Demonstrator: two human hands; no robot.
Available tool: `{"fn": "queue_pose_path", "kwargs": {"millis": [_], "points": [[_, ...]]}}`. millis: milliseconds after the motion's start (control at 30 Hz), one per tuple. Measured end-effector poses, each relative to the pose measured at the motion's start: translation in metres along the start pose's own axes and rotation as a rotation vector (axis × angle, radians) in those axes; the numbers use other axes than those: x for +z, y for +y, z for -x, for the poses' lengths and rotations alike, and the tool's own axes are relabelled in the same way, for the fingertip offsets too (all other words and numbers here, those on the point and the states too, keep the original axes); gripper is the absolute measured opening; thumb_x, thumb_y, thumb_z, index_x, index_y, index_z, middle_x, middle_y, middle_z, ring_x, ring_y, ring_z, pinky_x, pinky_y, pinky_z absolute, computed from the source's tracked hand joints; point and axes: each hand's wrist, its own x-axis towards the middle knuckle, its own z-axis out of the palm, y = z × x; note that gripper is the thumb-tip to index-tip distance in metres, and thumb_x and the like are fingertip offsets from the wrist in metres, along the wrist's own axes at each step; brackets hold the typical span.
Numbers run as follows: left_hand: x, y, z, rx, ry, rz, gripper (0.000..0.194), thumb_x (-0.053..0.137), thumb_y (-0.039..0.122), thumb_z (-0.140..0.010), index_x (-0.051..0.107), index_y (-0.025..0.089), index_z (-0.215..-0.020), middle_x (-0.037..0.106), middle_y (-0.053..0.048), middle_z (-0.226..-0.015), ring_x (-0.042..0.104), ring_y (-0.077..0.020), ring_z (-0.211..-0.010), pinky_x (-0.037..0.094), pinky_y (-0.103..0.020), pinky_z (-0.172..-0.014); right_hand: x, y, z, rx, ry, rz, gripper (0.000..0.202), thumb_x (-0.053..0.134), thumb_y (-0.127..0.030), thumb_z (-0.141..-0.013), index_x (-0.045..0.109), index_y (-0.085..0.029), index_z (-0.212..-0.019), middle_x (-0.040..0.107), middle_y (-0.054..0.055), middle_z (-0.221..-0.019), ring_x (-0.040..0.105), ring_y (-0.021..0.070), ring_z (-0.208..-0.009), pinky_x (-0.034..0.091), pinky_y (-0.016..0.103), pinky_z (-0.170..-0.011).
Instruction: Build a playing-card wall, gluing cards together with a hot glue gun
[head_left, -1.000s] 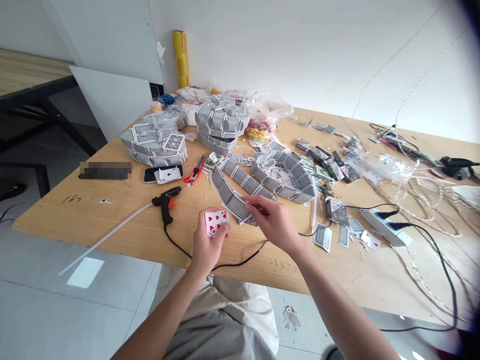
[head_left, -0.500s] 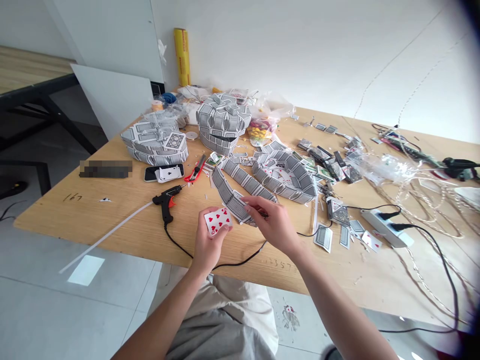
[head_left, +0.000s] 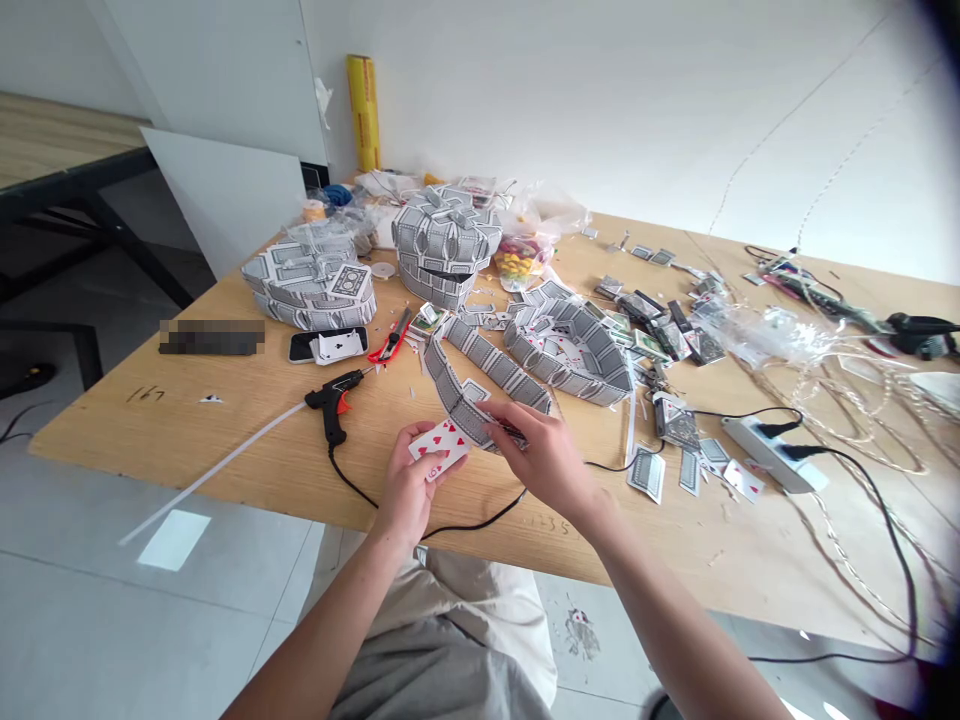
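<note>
My left hand (head_left: 409, 490) is closed on a playing card (head_left: 444, 446) with red hearts, thumb across its face. The card's upper right edge meets a bent strip of joined cards (head_left: 450, 387) with grey patterned backs. Pinched near the strip's front end, my right hand (head_left: 541, 447) is closed, its fingers partly hiding that end. From its far bend, the strip's other arm (head_left: 495, 360) runs back to the right. A heart-shaped card box (head_left: 570, 350), open at the top with loose cards inside, stands just behind it. To the left lies a black glue gun (head_left: 330, 405).
Two finished-looking card boxes (head_left: 311, 280) (head_left: 448, 240) stand at the back. A red cutter (head_left: 390, 338) and a phone (head_left: 304, 346) lie left of the strip. Card packs (head_left: 652, 325), a power strip (head_left: 776, 455) and tangled cords (head_left: 847, 420) occupy the right. The glue gun's cable passes near my hands.
The hearts card in my left hand has turned and moved slightly right, against the strip. My left thumb now lies over the card; my right hand has shifted slightly, still at the strip.
</note>
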Motion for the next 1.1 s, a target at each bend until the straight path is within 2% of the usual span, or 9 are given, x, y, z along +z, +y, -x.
{"fn": "queue_pose_path", "kwargs": {"millis": [133, 233, 300, 533, 867, 967, 1100], "points": [[0.001, 0.005, 0.001, -0.011, -0.002, -0.011, 0.048, 0.086, 0.021, -0.066, 0.058, 0.022, -0.105, 0.080, -0.004, -0.100, 0.076, -0.0223, -0.100, 0.062, -0.044, -0.097, 0.001, -0.001, 0.003, -0.016, -0.018, 0.050, 0.037, 0.065, -0.021, -0.103, 0.066, -0.025, -0.140, 0.077, 0.008, -0.114, 0.076, 0.0239, -0.096, 0.059, 0.033, -0.083], [-0.001, 0.004, -0.001, -0.021, 0.005, -0.105, 0.042, 0.086, 0.025, -0.065, 0.060, 0.021, -0.099, 0.080, -0.004, -0.095, 0.075, -0.0191, -0.087, 0.058, -0.030, -0.078, 0.001, -0.001, 0.006, -0.027, -0.044, 0.063, 0.039, 0.064, -0.019, -0.104, 0.065, -0.026, -0.142, 0.077, 0.008, -0.115, 0.076, 0.0240, -0.098, 0.060, 0.032, -0.084], [-0.003, 0.004, -0.004, -0.014, -0.002, -0.187, 0.039, 0.086, 0.025, -0.063, 0.061, 0.019, -0.092, 0.079, -0.003, -0.088, 0.072, -0.0166, -0.078, 0.053, -0.024, -0.069, 0.001, -0.002, 0.006, -0.038, -0.058, 0.058, 0.039, 0.063, -0.017, -0.105, 0.065, -0.027, -0.143, 0.077, 0.007, -0.116, 0.076, 0.0238, -0.099, 0.059, 0.032, -0.084], [-0.007, 0.004, -0.017, 0.058, -0.009, -0.361, 0.034, 0.087, 0.028, -0.060, 0.062, 0.019, -0.082, 0.075, -0.001, -0.079, 0.068, -0.0156, -0.068, 0.049, -0.024, -0.062, 0.000, -0.003, 0.008, -0.045, -0.051, 0.009, 0.039, 0.065, -0.016, -0.104, 0.066, -0.027, -0.141, 0.077, 0.006, -0.115, 0.076, 0.0229, -0.100, 0.060, 0.031, -0.085], [-0.012, -0.003, -0.022, 0.074, 0.035, -0.350, 0.031, 0.089, 0.030, -0.062, 0.063, 0.018, -0.074, 0.074, -0.002, -0.078, 0.067, -0.0148, -0.068, 0.050, -0.025, -0.065, 0.004, 0.001, 0.012, -0.025, -0.053, 0.008, 0.036, 0.062, -0.017, -0.105, 0.064, -0.025, -0.140, 0.076, 0.008, -0.114, 0.075, 0.0236, -0.097, 0.059, 0.033, -0.084], [-0.009, -0.003, -0.020, 0.094, 0.058, -0.314, 0.034, 0.089, 0.030, -0.063, 0.063, 0.020, -0.082, 0.075, -0.001, -0.083, 0.071, -0.0163, -0.073, 0.052, -0.026, -0.069, 0.004, 0.000, 0.013, -0.028, -0.027, 0.010, 0.035, 0.062, -0.018, -0.105, 0.065, -0.025, -0.140, 0.076, 0.007, -0.111, 0.075, 0.0230, -0.095, 0.059, 0.032, -0.083], [0.000, -0.006, -0.011, 0.052, 0.084, -0.121, 0.049, 0.092, 0.025, -0.060, 0.065, 0.021, -0.101, 0.079, -0.002, -0.095, 0.075, -0.0193, -0.083, 0.056, -0.030, -0.079, 0.003, -0.001, 0.013, -0.023, 0.034, -0.004, 0.035, 0.064, -0.018, -0.104, 0.066, -0.025, -0.139, 0.077, 0.005, -0.109, 0.075, 0.0210, -0.095, 0.058, 0.029, -0.083]]}}
